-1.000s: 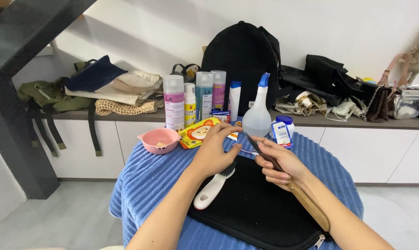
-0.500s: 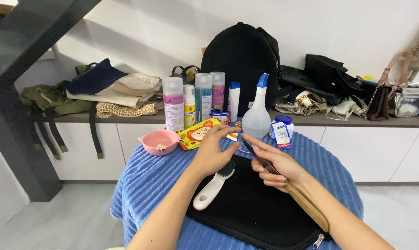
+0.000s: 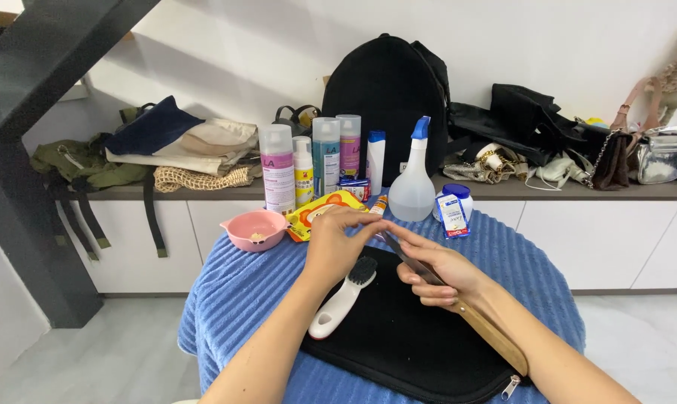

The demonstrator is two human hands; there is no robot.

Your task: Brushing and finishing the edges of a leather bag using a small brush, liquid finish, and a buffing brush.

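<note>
My right hand [image 3: 444, 274] grips a long thin tool with a dark metal blade and a wooden handle [image 3: 497, 341]; the handle runs back along my forearm. The fingertips of my left hand [image 3: 337, 244] pinch the blade's far tip. Both hands hover over a black zip pouch [image 3: 406, 348] that lies on the blue ribbed table cover [image 3: 233, 292]. A white-handled brush with black bristles [image 3: 343, 299] rests on the pouch just under my left wrist.
Behind the hands stand a pink bowl [image 3: 254, 228], a yellow packet [image 3: 316, 212], several tall bottles [image 3: 278, 169], a spray bottle [image 3: 413, 178] and a small white jar with a box [image 3: 453, 211]. A black backpack [image 3: 387, 90] and bags sit on the shelf [image 3: 203, 191].
My hands stay together on the tool and have sunk slightly toward the pouch. Nothing on the table has moved.
</note>
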